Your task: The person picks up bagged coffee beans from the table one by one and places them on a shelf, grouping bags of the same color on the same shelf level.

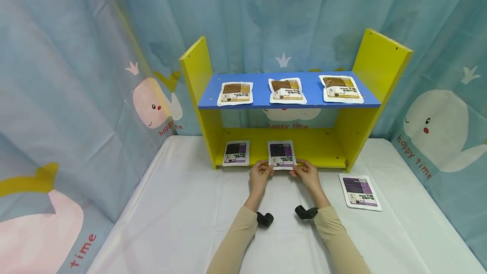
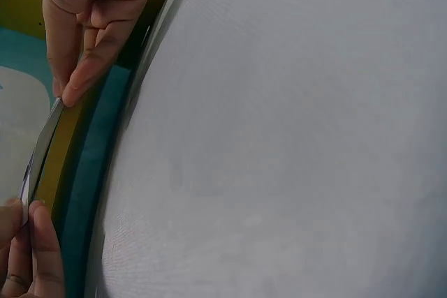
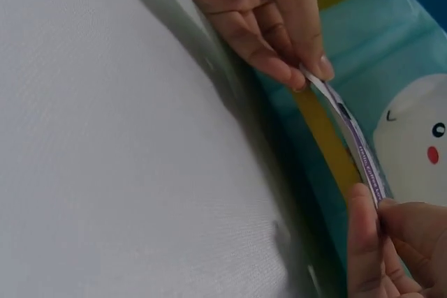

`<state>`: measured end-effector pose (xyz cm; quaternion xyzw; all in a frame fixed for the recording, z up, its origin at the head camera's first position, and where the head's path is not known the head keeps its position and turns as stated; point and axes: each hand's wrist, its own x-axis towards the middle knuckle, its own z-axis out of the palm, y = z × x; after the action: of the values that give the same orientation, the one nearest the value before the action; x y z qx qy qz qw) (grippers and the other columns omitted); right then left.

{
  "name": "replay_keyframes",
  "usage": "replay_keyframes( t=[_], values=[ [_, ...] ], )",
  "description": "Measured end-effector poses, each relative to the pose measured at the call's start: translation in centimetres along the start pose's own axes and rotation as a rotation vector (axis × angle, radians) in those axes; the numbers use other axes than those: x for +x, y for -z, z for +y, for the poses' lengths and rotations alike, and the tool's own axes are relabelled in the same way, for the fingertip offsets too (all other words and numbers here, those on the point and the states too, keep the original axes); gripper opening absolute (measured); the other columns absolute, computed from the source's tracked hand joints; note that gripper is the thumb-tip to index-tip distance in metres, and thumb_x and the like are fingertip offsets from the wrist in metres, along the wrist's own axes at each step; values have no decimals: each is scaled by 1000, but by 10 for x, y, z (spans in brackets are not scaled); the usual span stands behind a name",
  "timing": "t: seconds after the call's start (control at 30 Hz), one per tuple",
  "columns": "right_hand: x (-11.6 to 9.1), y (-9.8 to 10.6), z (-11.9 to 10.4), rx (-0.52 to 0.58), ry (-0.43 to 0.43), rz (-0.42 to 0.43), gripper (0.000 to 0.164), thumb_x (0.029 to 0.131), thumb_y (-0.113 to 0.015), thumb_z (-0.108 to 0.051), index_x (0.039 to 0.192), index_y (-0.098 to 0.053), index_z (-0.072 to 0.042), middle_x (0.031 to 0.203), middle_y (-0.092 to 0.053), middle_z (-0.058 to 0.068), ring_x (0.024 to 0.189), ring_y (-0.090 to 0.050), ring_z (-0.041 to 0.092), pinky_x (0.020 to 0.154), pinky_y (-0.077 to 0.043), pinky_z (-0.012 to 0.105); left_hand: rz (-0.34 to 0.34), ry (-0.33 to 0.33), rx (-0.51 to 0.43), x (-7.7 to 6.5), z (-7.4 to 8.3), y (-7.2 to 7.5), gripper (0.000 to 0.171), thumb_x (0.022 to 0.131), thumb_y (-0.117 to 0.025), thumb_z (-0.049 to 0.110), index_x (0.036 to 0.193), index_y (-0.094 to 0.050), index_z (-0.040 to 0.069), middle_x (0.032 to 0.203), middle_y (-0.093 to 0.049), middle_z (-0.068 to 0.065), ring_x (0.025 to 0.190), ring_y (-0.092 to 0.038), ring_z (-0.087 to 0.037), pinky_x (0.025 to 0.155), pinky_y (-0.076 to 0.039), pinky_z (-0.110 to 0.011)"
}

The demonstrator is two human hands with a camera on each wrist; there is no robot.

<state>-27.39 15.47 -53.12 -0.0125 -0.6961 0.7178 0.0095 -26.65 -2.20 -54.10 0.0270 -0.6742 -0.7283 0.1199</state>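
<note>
In the head view my left hand [image 1: 260,177] pinches the lower left corner of a flat white packet with a black-and-purple label [image 1: 281,154]. My right hand [image 1: 307,176] pinches its lower right corner. The packet is at the front edge of the yellow lower shelf [image 1: 316,147], near its middle. Both wrist views show the packet [image 2: 40,148] edge-on and slightly bowed, between thumb and fingers of each hand. A similar purple-labelled packet [image 1: 236,153] lies to the left on the same shelf. Another [image 1: 360,192] lies on the white table, right of the shelf unit.
On the blue upper shelf [image 1: 260,90] lie three white packets with brown-and-gold labels, left [image 1: 236,93], middle [image 1: 287,91] and right [image 1: 340,89]. Yellow side panels [image 1: 380,69] bound the unit. Printed blue curtains [image 1: 243,20] hang behind and beside the white table [image 1: 182,215].
</note>
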Motion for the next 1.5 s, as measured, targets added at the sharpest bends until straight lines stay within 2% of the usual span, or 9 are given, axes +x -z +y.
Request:
replay_keyframes(
  t=[0.1, 0.23, 0.5, 0.7, 0.87, 1.1, 1.27, 1.5],
  values=[
    [-1, -1, -1, -13, 4, -3, 40, 89, -58, 0, 126, -46, 10, 86, -65, 27, 65, -67, 14, 66, -57, 30, 8, -9, 42, 1, 0, 1, 25, 83, -68, 8, 105, -62, -4, 79, -65, -18, 73, -66, -37, 65, -57, -36],
    [-1, -4, -3, -28, 15, -19, 41, 90, -57, -3, 127, -45, 9, 86, -65, 28, 62, -66, 13, 64, -57, 30, 20, -18, 77, 3, 0, 3, 26, 83, -69, 11, 105, -63, -2, 79, -66, -18, 70, -67, -34, 63, -58, -35],
    [1, -11, -2, -16, 16, 8, 41, 90, -57, -4, 128, -45, 8, 80, -66, 22, 55, -65, 11, 56, -56, 24, 34, -23, 52, 3, 6, 4, 27, 86, -65, 7, 109, -61, -7, 80, -64, -23, 73, -66, -40, 65, -57, -42],
    [3, -14, 0, -4, 20, 17, 40, 90, -58, -5, 127, -46, 7, 76, -67, 17, 56, -65, 13, 58, -57, 31, 38, -14, 44, 3, 6, 4, 31, 87, -63, 9, 115, -60, -6, 82, -65, -22, 74, -66, -40, 66, -57, -41],
    [1, -13, 0, -18, 36, 18, 43, 91, -58, -8, 128, -44, 7, 80, -66, 23, 59, -66, 16, 61, -57, 33, 30, -5, 36, 1, 6, 4, 33, 88, -63, 11, 117, -58, -4, 83, -65, -22, 75, -66, -39, 67, -57, -41],
    [-3, -4, 1, -41, 66, -2, 47, 91, -59, -15, 130, -44, 7, 84, -65, 26, 63, -67, 20, 62, -58, 33, 19, -20, 83, -4, 9, 5, 40, 90, -61, 16, 124, -52, -2, 84, -65, -24, 73, -66, -38, 65, -57, -40],
    [-8, 7, 3, -120, 79, -15, 50, 92, -59, -18, 132, -42, 4, 90, -64, 30, 67, -68, 22, 65, -58, 33, 25, -21, 150, -10, 12, 5, 42, 91, -60, 20, 127, -50, 2, 79, -65, -16, 68, -65, -34, 60, -58, -39],
    [-17, 24, 2, -207, 75, -4, 49, 91, -59, -22, 133, -43, -2, 91, -64, 30, 71, -68, 30, 65, -58, 32, 38, -20, 145, -21, 15, 1, 42, 91, -60, 21, 128, -48, 5, 78, -64, -17, 66, -65, -35, 58, -56, -44]
  ],
)
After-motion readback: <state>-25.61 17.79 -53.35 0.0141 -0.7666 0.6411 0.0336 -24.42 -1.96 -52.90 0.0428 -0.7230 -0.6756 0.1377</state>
